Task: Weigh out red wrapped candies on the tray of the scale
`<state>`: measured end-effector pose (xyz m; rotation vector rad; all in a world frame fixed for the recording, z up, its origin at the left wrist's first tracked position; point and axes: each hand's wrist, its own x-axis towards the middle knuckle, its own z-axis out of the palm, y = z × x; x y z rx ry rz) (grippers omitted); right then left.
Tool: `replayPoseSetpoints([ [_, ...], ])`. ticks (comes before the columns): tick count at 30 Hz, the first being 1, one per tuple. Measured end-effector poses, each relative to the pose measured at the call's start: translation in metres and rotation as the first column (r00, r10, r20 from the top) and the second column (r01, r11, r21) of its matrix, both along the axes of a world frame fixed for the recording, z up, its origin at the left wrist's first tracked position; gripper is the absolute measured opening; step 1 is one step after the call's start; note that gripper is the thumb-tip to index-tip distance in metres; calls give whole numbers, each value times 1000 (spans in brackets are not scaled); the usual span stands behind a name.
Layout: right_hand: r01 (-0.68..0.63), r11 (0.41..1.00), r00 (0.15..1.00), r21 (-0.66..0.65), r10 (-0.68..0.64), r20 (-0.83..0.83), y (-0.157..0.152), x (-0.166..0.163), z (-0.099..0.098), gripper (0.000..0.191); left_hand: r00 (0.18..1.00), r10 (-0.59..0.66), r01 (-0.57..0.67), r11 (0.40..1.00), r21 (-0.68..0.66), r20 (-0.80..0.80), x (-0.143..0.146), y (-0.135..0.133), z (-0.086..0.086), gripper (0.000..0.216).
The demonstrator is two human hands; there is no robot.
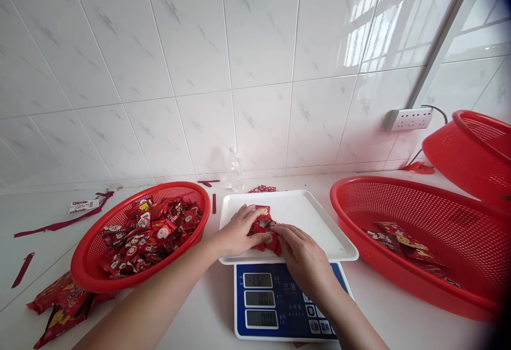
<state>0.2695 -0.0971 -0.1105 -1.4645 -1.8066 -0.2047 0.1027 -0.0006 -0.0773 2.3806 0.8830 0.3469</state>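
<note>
Left hand and right hand meet over a small heap of red packets on the white tray of the scale. The fingers of both hands are curled down onto the heap, gripping the packets from either side; the left thumb lies along the heap's near edge. The packets are glossy red foil with gold and white print, too small to read.

The tray is smooth white plastic, rectangular with rounded corners and a low rim, seated on a digital scale. The scale's blue face carries three grey LCD windows, the lower two reading zeros, beside Chinese characters and a button block.

Left of the tray, a round red mesh basket holds many similar packets. Right of it, a larger red mesh basket holds a few. The surface is white, the wall glossy marbled tile.
</note>
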Motion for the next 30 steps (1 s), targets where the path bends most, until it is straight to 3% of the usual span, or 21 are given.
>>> replayPoseSetpoints([
  [5,-20,999,1000,28,20,-10,-1,0,0,29,1000,4,-4,1000,3,-7,6,0,0,68],
  [8,65,997,997,48,-63,-33,0,4,-1,31,998,45,-46,999,16,53,-1,-2,4,59],
  [11,159,982,987,98,-155,-48,0,9,-1,29,967,142,-156,986,52,211,-18,-10,12,50],
  [14,154,977,988,150,-148,-49,-1,8,1,27,917,254,-300,947,112,307,-48,-19,22,43],
  [16,116,979,993,167,-111,-40,-3,5,2,25,910,358,-390,911,137,212,-74,-19,29,36],
  [18,80,980,997,179,-76,-34,-5,2,3,24,903,430,-428,897,106,0,-102,-14,35,27],
  [22,53,976,999,211,-50,-20,-6,-1,4,25,828,446,-491,869,-54,-340,-148,-2,40,13],
  [25,41,977,999,209,-39,-13,-5,0,1,28,799,455,-537,834,-127,-393,-163,4,34,12],
  [30,42,987,999,156,-38,-26,-2,0,-3,33,794,497,-592,762,-261,-350,-159,17,14,19],
])
